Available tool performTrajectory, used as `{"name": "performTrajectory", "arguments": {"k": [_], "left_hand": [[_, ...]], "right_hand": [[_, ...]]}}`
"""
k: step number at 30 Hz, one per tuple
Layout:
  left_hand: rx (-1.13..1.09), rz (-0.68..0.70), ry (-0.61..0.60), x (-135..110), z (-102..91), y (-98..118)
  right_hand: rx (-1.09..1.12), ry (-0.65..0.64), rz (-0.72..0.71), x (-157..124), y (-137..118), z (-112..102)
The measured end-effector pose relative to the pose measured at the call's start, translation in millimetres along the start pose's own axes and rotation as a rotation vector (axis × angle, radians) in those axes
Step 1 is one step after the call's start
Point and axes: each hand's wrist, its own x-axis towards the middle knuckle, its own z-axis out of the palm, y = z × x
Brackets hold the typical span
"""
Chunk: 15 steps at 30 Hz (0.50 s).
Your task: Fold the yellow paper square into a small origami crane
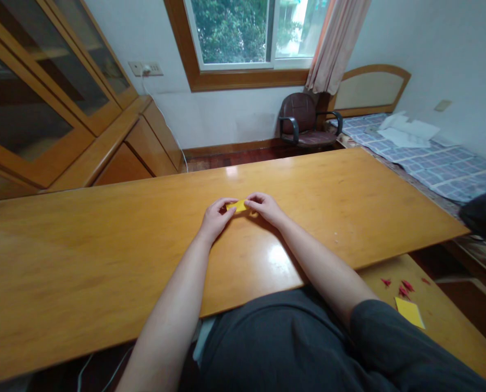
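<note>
Between my two hands is a small piece of yellow paper point(238, 206), held just at or above the wooden tabletop point(124, 245); I cannot tell whether it touches the wood. My left hand point(217, 218) pinches its left end with thumb and fingers. At the right end, my right hand point(265, 207) grips it the same way. The paper looks folded into a narrow strip, though its far edge is partly hidden by my fingers.
On a lower wooden surface point(384, 267) at the right lie several small red folded pieces point(406, 286) and a yellow paper stack point(409, 313). A brown armchair point(300, 117) stands beyond the table. A bed point(426, 158) is at the right, a glass-door cabinet point(63, 158) at the left.
</note>
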Motion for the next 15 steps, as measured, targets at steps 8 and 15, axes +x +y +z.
{"name": "performTrajectory", "arguments": {"k": [8,15], "left_hand": [[0.018,0.012,0.004,-0.5,-0.1,-0.6],[0.006,-0.010,0.011,-0.9,-0.7,1.1]], "right_hand": [[0.002,0.005,-0.013,-0.5,-0.2,0.2],[-0.015,-0.002,-0.023,-0.4,1.1,-0.8]]}}
